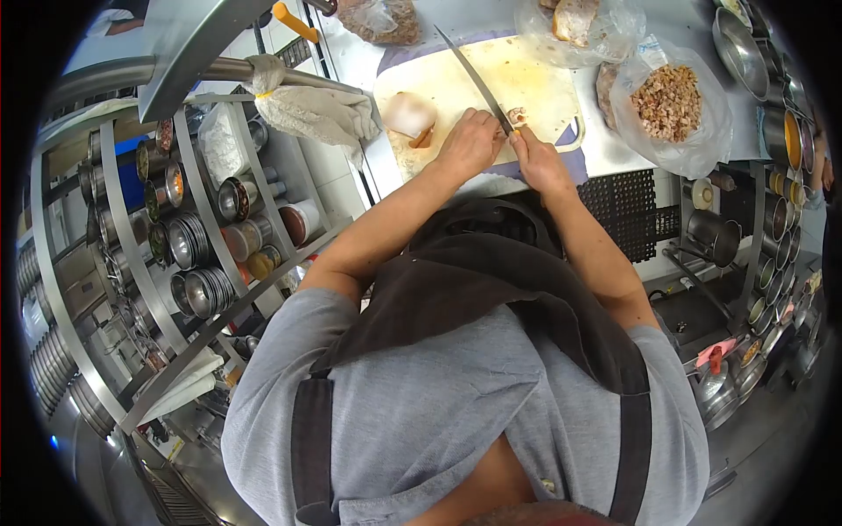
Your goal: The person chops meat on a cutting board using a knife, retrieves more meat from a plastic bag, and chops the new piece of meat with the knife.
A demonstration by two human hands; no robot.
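Observation:
My right hand is wrapped round the handle of a long kitchen knife, whose blade points away to the upper left over the cutting board. Close against the blade near the handle, my left hand has its fingers curled together; what they hold, if anything, is hidden. A few small bits of meat lie just right of the blade. To the left on the board rests a pale, thick chunk of meat with a browned edge.
A plastic bag of diced meat stands right of the board. Behind are a bag with larger meat pieces and another bag. A cloth hangs on a rail at left, above shelves of metal bowls.

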